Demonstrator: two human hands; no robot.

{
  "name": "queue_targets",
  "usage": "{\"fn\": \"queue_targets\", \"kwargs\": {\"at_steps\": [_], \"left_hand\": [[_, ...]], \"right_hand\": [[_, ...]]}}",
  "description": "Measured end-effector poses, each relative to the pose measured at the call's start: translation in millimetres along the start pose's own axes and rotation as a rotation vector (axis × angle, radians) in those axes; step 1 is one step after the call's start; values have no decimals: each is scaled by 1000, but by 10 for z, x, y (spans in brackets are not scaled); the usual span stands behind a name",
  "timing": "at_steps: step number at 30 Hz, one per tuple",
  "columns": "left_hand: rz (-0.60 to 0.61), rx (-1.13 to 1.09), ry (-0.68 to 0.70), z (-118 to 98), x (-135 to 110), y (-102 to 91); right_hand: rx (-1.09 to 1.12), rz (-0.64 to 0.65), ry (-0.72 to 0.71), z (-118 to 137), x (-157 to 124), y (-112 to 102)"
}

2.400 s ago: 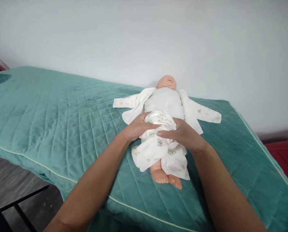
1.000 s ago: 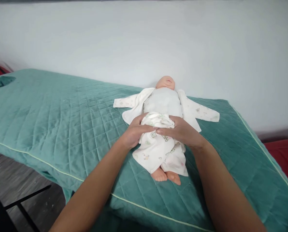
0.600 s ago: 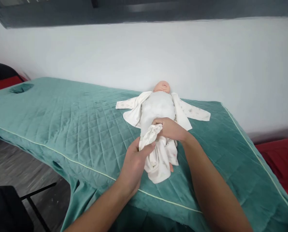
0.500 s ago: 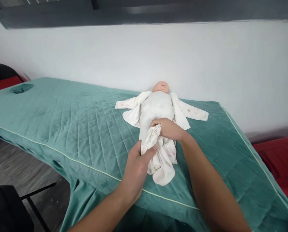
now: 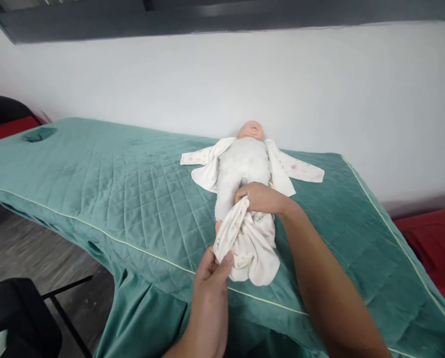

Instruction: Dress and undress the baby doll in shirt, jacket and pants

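Note:
A baby doll (image 5: 243, 156) with a white cloth body lies on its back, head toward the wall. Its arms are in a white printed baby jacket (image 5: 204, 175), which is spread wide at the front. Bunched over the doll's lower legs are white printed baby pants (image 5: 258, 256). My left hand (image 5: 212, 276) pinches the lower left edge of the pants between thumb and fingers, beside the doll's foot end. With curled fingers, my right hand (image 5: 262, 198) grips the upper part of the pants by the doll's legs; its fingertips are partly hidden.
The doll rests on a bed with a green quilted cover (image 5: 151, 199), which has a face hole (image 5: 39, 134) at the far left. Behind it stands a white wall (image 5: 207, 84). A red chair (image 5: 431, 248) is at right, a black chair (image 5: 21, 318) at lower left.
My left hand has moved down and toward me, drawing the edge of the pants out longer. More of the doll's left-side leg shows. My right hand stays about where it was.

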State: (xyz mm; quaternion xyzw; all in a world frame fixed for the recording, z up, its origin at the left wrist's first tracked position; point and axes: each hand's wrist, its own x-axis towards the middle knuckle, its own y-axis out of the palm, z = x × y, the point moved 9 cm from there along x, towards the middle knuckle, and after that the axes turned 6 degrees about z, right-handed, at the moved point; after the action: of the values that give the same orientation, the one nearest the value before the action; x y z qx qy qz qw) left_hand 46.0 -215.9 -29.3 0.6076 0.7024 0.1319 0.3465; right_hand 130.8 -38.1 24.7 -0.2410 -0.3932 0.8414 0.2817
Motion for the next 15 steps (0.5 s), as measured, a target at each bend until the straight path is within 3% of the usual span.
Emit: {"fn": "queue_targets", "kwargs": {"at_steps": [5,8,15], "left_hand": [[-35,185,15,-35,154,-463],[-69,310,54,-155,257,-641],[-44,521,70,-381,472,-667]], "right_hand": [[-109,34,36,-29,38,72],[-117,31,50,-12,39,75],[-34,29,66,-4,2,64]]}}
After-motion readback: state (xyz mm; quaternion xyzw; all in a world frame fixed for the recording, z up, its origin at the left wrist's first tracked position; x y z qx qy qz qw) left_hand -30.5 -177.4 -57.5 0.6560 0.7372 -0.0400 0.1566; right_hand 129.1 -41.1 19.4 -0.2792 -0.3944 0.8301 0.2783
